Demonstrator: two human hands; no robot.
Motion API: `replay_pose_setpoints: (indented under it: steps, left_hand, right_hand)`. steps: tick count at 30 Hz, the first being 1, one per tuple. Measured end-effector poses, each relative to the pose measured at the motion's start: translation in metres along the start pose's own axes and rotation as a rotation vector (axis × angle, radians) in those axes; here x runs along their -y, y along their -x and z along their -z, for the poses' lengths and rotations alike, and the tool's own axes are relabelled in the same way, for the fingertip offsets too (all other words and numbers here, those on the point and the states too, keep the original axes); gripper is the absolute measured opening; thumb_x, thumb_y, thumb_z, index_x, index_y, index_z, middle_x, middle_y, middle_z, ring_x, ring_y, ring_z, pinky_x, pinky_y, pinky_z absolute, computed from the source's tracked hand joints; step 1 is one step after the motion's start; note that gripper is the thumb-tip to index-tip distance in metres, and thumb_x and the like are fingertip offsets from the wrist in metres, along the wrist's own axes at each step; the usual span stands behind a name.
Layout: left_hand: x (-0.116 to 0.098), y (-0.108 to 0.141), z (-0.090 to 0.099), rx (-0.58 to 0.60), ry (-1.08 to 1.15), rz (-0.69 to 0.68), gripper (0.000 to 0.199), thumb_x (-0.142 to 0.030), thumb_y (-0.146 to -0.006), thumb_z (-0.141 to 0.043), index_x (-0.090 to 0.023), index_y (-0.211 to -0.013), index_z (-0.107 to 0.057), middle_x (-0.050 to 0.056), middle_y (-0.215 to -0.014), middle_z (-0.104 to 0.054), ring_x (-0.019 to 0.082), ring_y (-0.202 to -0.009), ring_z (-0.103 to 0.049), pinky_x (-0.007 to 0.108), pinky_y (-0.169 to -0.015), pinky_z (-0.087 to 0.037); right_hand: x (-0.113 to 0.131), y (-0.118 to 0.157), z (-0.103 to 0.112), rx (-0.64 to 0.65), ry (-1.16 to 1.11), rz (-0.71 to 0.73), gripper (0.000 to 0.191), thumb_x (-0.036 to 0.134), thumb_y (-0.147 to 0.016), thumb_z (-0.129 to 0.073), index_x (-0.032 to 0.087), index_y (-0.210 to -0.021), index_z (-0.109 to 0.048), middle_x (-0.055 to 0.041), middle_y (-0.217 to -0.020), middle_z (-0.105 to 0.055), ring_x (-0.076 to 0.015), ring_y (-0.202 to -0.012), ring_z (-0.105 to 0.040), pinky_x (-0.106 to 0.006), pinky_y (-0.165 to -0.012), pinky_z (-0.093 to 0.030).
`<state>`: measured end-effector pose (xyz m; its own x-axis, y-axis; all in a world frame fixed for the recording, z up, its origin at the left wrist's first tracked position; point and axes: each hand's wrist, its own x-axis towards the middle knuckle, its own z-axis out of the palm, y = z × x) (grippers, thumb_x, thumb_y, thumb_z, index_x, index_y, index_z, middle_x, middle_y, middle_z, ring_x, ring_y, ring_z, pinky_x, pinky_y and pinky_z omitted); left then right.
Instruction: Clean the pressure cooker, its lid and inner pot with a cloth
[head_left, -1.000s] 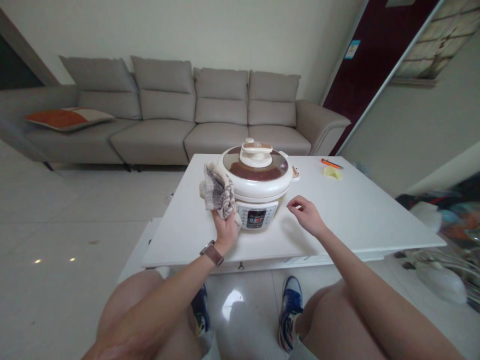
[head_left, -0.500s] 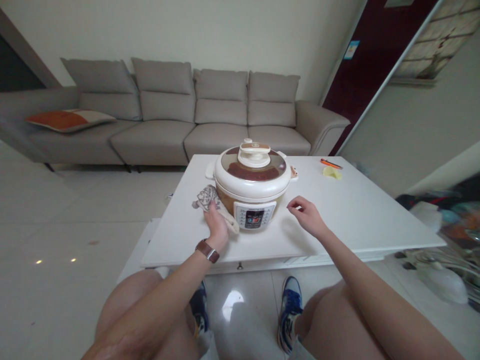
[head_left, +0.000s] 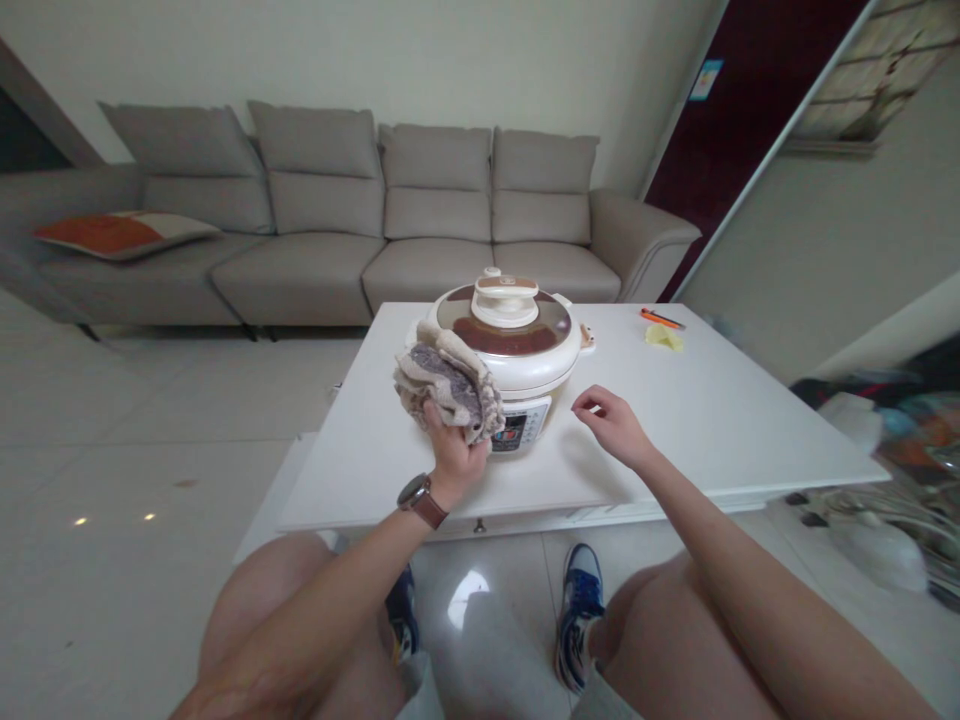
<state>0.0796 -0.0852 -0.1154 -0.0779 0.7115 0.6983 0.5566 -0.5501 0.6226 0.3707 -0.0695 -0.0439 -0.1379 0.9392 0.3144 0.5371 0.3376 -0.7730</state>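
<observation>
A bunched beige-and-grey cloth point(head_left: 444, 378) is gripped in my left hand point(head_left: 457, 455), raised in front of the cooker's left side. Behind it stands a white electric pressure cooker point(head_left: 517, 372) with a brown-tinted lid and a top handle point(head_left: 506, 300). The cloth covers the left part of its body and some of its control panel point(head_left: 529, 425). To the right of the cooker, my right hand point(head_left: 611, 425) hovers over the table, thumb and fingertips pinched together. Whether anything small sits in that pinch cannot be made out.
The cooker rests on a white table point(head_left: 697, 420). An orange-and-black utility knife point(head_left: 661, 318) and a crumpled yellowish piece point(head_left: 664, 337) lie at its back right. A grey sofa point(head_left: 431, 270) with an orange cushion point(head_left: 124, 235) stands behind. Clutter fills the far right floor.
My left hand has lifted and turned the cloth, bringing it up and rightward across the cooker's front. My right hand has stayed almost in place. The view has shifted slightly.
</observation>
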Motion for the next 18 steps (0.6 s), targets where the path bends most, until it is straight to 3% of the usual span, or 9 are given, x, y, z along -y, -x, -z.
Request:
replay_pose_setpoints:
  steps: [3, 6, 8, 11, 14, 18]
  left_hand:
    - [0.003, -0.002, 0.004, 0.038, -0.16, -0.202, 0.049, -0.058, -0.085, -0.064, -0.019, -0.115, -0.07, 0.021, -0.121, -0.066, 0.041, -0.124, -0.06, 0.064, -0.11, -0.043]
    - [-0.014, -0.005, 0.006, 0.293, -0.28, -0.455, 0.033, -0.051, -0.086, -0.068, -0.025, -0.105, -0.075, 0.015, -0.108, -0.072, 0.033, -0.105, -0.066, 0.056, -0.105, -0.047]
    - [-0.028, -0.006, 0.006, 0.42, -0.341, -0.581, 0.029, -0.042, -0.088, -0.07, -0.025, -0.111, -0.076, 0.013, -0.108, -0.074, 0.03, -0.106, -0.066, 0.051, -0.106, -0.046]
    - [-0.038, -0.003, 0.001, 0.498, -0.402, -0.636, 0.03, -0.034, -0.087, -0.074, -0.026, -0.115, -0.076, 0.011, -0.108, -0.076, 0.029, -0.114, -0.066, 0.048, -0.109, -0.045]
    - [-0.035, 0.004, -0.006, 0.571, -0.41, -0.656, 0.03, -0.028, -0.088, -0.073, -0.027, -0.118, -0.075, 0.01, -0.111, -0.077, 0.027, -0.118, -0.066, 0.046, -0.111, -0.045]
    - [-0.024, 0.014, -0.015, 0.663, -0.346, -0.82, 0.028, -0.016, -0.095, -0.063, -0.023, -0.12, -0.072, 0.009, -0.122, -0.076, 0.022, -0.126, -0.065, 0.039, -0.112, -0.047]
  right_hand:
    - [-0.001, 0.001, 0.001, -0.004, 0.0, 0.003, 0.01, 0.029, -0.082, -0.062, 0.023, -0.076, -0.068, -0.0031, -0.085, -0.067, -0.0195, -0.08, -0.064, -0.033, -0.07, -0.05]
    - [0.0, 0.001, 0.002, -0.008, -0.003, 0.0, 0.011, 0.03, -0.081, -0.063, 0.023, -0.075, -0.068, -0.0031, -0.084, -0.067, -0.0196, -0.079, -0.063, -0.033, -0.068, -0.049]
    - [0.0, 0.0, 0.003, -0.014, -0.004, 0.0, 0.011, 0.031, -0.081, -0.063, 0.023, -0.075, -0.067, -0.0031, -0.083, -0.067, -0.0198, -0.079, -0.063, -0.033, -0.068, -0.049]
    - [0.001, 0.0, 0.006, -0.033, -0.001, -0.003, 0.012, 0.032, -0.081, -0.063, 0.024, -0.074, -0.067, -0.0033, -0.083, -0.067, -0.02, -0.079, -0.063, -0.033, -0.068, -0.048]
    - [0.0, 0.001, 0.011, -0.066, 0.007, -0.017, 0.012, 0.032, -0.08, -0.063, 0.024, -0.074, -0.068, -0.0036, -0.084, -0.067, -0.0202, -0.08, -0.062, -0.033, -0.069, -0.048]
    - [-0.004, 0.004, 0.016, -0.083, 0.011, -0.047, 0.012, 0.032, -0.078, -0.062, 0.023, -0.073, -0.068, -0.0037, -0.083, -0.067, -0.0203, -0.079, -0.062, -0.033, -0.068, -0.048]
